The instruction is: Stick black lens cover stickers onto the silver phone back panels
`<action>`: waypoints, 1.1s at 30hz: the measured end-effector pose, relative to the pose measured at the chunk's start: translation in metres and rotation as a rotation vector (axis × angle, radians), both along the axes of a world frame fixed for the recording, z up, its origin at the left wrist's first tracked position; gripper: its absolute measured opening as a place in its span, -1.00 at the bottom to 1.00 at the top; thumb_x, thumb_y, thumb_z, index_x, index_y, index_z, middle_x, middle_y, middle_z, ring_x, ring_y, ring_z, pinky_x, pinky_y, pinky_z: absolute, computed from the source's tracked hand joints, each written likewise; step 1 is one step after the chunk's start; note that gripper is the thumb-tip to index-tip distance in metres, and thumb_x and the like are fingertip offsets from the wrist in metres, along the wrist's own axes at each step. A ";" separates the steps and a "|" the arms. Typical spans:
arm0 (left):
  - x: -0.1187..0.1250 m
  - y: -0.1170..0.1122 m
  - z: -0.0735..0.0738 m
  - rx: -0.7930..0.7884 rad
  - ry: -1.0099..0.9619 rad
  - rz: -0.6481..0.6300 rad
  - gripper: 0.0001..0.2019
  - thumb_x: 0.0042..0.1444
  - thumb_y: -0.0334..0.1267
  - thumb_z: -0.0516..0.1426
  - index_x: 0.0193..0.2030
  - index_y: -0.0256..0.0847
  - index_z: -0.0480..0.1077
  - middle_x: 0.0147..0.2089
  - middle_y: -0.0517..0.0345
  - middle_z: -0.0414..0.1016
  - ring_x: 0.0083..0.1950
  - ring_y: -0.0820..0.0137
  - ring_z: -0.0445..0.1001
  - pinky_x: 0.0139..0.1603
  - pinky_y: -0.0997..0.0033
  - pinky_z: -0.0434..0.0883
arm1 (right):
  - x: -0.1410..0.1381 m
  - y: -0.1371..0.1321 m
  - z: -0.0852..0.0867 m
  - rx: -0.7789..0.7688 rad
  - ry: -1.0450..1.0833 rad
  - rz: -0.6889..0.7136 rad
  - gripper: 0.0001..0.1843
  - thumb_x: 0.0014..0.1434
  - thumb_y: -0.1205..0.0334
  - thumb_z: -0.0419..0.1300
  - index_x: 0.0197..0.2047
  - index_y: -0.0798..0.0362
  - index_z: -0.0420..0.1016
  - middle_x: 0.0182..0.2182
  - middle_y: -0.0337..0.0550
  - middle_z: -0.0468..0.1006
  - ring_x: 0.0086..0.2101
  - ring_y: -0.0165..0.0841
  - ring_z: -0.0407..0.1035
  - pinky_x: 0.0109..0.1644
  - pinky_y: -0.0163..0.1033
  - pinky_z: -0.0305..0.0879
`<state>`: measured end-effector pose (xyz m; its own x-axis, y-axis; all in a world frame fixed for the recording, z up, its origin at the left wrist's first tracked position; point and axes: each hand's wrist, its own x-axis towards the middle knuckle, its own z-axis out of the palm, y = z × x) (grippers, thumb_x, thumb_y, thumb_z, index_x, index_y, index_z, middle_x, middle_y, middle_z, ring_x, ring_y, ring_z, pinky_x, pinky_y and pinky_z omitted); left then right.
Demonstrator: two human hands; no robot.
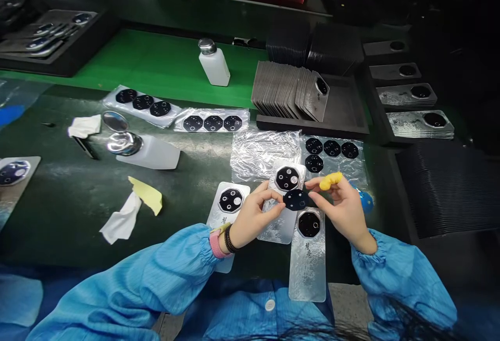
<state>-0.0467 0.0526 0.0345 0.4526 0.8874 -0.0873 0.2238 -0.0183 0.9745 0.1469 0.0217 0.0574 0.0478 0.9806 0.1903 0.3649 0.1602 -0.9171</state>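
Between my two hands is a black octagonal camera-lens cover (296, 200) with small holes. The fingertips of my left hand (260, 211) pinch its left edge, and my right hand (338, 203) pinches its right edge. A yellow finger cot (330, 180) covers one right finger. Beneath the cover lies a silver phone back panel (278, 226) with a black octagonal camera area. A second silver panel (230, 200) is partly hidden under my left forearm. Another silver panel (308, 263), with dark lettering, lies nearest my body, its black octagon at the top.
Crumpled clear film (262, 156) and sheets of black covers (332, 148) lie behind my hands. A white bottle (156, 152) lies at left; another bottle (214, 62) stands on the green mat. A tray (312, 125) holds many upright panels. Black racks (449, 185) are at right.
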 end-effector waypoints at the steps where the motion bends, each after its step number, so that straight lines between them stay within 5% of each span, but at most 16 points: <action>1: 0.000 0.000 0.000 -0.003 -0.002 -0.004 -0.89 0.06 -0.26 0.12 -0.42 -0.21 0.43 -0.34 0.17 0.30 -0.25 0.32 0.37 -0.14 0.27 0.36 | 0.001 0.001 0.001 -0.086 0.068 0.012 -0.87 0.14 0.21 0.25 -0.32 -0.02 0.34 -0.31 -0.15 0.62 -0.32 -0.32 0.54 -0.23 -0.16 0.54; 5: 0.001 -0.001 0.002 -0.017 -0.020 -0.012 -0.88 0.06 -0.25 0.11 -0.43 -0.21 0.42 -0.33 0.18 0.30 -0.26 0.33 0.37 -0.11 0.28 0.36 | 0.001 0.003 0.004 -0.248 0.214 0.049 -0.72 0.02 0.06 0.34 -0.41 -0.01 0.33 -0.42 -0.20 0.61 -0.39 -0.33 0.53 -0.29 -0.21 0.53; 11: 0.000 -0.003 0.004 0.010 -0.015 -0.043 -0.89 0.07 -0.26 0.11 -0.42 -0.19 0.40 -0.32 0.15 0.34 -0.23 0.31 0.40 -0.13 0.29 0.38 | 0.003 0.003 0.008 -0.255 0.224 0.046 -0.70 -0.02 0.05 0.37 -0.43 0.02 0.37 -0.44 -0.20 0.61 -0.39 -0.33 0.54 -0.28 -0.19 0.55; 13: -0.001 -0.004 0.003 0.043 -0.042 -0.045 -0.93 0.08 -0.29 0.11 -0.32 -0.18 0.41 -0.27 0.14 0.41 -0.18 0.29 0.43 -0.07 0.26 0.40 | 0.006 0.002 0.012 -0.243 0.228 0.007 -0.71 -0.03 0.07 0.38 -0.44 0.02 0.37 -0.44 -0.19 0.62 -0.39 -0.32 0.54 -0.28 -0.18 0.56; 16: -0.001 -0.007 0.001 0.086 -0.084 -0.045 -0.69 0.09 -0.34 0.13 0.01 -0.16 0.36 0.01 0.06 0.48 0.06 0.23 0.44 0.14 0.19 0.36 | 0.009 0.001 0.018 -0.198 0.224 -0.088 -0.74 -0.04 0.11 0.39 -0.44 0.02 0.41 -0.42 -0.18 0.63 -0.39 -0.32 0.54 -0.28 -0.17 0.56; 21: -0.003 -0.012 -0.001 0.082 -0.081 -0.116 -0.44 0.15 -0.35 0.12 0.30 -0.20 0.14 0.32 -0.02 0.25 0.33 0.19 0.23 0.34 0.13 0.21 | 0.008 0.000 0.020 -0.173 0.217 -0.138 -0.80 -0.04 0.21 0.39 -0.48 0.02 0.42 -0.43 -0.19 0.63 -0.44 -0.35 0.52 -0.42 -0.26 0.53; 33: -0.009 -0.021 0.003 0.219 -0.126 -0.184 -0.38 0.13 -0.42 0.13 0.34 -0.09 0.12 0.26 0.00 0.35 0.23 0.17 0.37 0.22 0.19 0.38 | 0.007 -0.007 0.022 -0.182 0.220 -0.178 -0.82 -0.02 0.23 0.38 -0.47 0.02 0.42 -0.42 -0.18 0.63 -0.51 -0.38 0.48 -0.57 -0.31 0.45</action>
